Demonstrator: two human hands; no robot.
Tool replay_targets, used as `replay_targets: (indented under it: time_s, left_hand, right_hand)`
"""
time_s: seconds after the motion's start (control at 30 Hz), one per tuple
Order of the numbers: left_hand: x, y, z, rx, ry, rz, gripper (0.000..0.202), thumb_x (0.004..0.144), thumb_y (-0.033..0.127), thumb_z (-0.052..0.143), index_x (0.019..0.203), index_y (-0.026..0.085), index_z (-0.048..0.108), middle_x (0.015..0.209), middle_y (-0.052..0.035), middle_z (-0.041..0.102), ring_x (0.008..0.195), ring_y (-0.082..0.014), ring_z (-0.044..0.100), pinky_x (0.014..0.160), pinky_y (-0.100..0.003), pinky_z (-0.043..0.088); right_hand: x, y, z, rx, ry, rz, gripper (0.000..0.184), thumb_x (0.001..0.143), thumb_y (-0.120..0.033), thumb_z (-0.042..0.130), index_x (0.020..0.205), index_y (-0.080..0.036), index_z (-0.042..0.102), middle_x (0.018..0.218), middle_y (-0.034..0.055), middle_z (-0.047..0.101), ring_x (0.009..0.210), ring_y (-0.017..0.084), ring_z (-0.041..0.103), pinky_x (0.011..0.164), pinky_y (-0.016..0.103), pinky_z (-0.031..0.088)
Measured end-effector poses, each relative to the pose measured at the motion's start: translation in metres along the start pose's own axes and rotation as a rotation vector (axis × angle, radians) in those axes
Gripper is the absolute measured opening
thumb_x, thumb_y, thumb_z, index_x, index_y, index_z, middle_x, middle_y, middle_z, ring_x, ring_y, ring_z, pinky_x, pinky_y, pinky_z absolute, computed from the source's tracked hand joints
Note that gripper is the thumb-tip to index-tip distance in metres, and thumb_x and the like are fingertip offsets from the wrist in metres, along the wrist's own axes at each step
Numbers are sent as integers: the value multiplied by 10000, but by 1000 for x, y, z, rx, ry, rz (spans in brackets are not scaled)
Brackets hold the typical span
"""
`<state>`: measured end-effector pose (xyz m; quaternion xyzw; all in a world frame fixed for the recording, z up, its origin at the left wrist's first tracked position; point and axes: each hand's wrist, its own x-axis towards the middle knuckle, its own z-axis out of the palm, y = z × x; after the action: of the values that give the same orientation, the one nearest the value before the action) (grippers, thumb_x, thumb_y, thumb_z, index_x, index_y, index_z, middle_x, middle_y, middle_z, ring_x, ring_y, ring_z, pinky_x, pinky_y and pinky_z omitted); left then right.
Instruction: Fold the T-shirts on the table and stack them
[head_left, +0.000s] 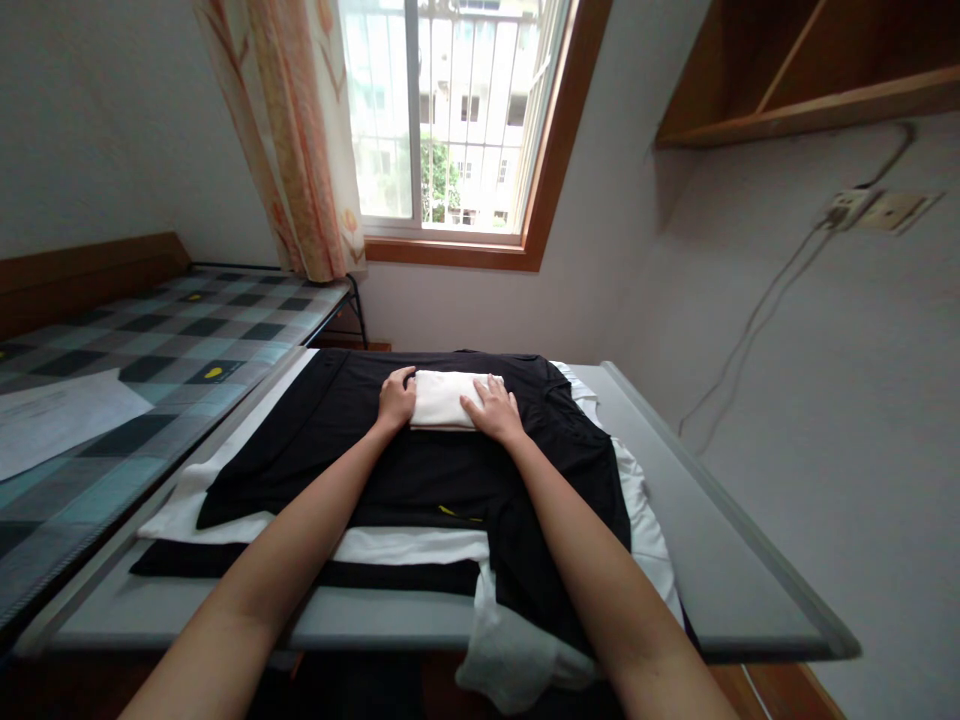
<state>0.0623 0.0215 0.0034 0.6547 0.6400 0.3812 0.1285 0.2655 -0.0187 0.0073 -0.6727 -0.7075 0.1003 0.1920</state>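
A small folded white cloth lies on top of a black T-shirt spread flat on a grey table. My left hand rests on the cloth's left end, fingers curled over its edge. On the cloth's right end my right hand lies flat with fingers stretched out. Under the black shirt are more white and black garments, stacked flat, and a white one hangs over the table's near edge.
A bed with a checked teal-and-black cover stands close along the table's left side. A white paper lies on it. Behind are a window with a curtain, and a wooden shelf on the right wall.
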Motion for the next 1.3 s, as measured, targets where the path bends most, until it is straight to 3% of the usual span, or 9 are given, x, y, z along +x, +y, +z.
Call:
replay_targets:
  time_s: [0.1,0.23,0.47,0.67,0.83,1.17,1.3]
  left_hand:
    - [3,-7,-9,61,81,-115,340,897,208,464,1161,223,677,1247,-74,671,1202,-253,577,1047,-419,400]
    - [2,-8,-12,84,68,-149,298,908,255,475,1116,258,688,1207,-55,690,1173,-259,589,1034,-446,377]
    - [-1,-4,-7,32,29,-21,337,937,331,439,1181,267,663,1289,-36,645,1223,-235,555,1051,-393,374]
    - [-2,-4,-9,57,-58,-16,352,897,321,494,1204,260,656,1322,-43,626,1241,-252,546,1072,-422,375]
    - [-2,-4,-10,99,-60,-27,343,878,337,515,1170,256,674,1290,-58,642,1211,-271,566,1047,-426,406]
    - [-2,-4,-9,74,-35,-28,319,902,338,500,1156,252,673,1271,-57,644,1208,-257,563,1043,-422,409]
    - [-4,4,-12,23,19,133,329,912,341,487,1173,245,663,1296,-53,618,1225,-227,551,1052,-389,412]
  right_hand:
    - [1,7,-1,71,169,68,554,935,-554,401,1370,-243,548,1508,84,424,1397,280,316,1138,471,227]
    - [2,16,-6,136,325,200,447,945,-427,407,1253,-201,638,1346,96,571,1243,273,471,1065,399,323]
    - [1,23,-10,132,311,277,438,861,-329,538,1272,-207,626,1322,105,568,1204,293,495,1036,392,345]
    - [3,26,-10,151,277,294,420,859,-251,484,1241,-211,652,1321,114,559,1199,293,493,1034,396,350]
    - [4,30,-10,223,374,324,440,843,-187,406,1177,-207,691,1244,118,599,1137,285,526,984,398,386]
    - [10,39,-11,266,394,328,394,902,-309,381,1119,-199,690,1119,106,654,1029,256,584,915,375,395]
    - [8,32,-11,242,405,188,377,918,-387,412,1088,-203,694,1119,90,659,1035,239,578,954,377,358]
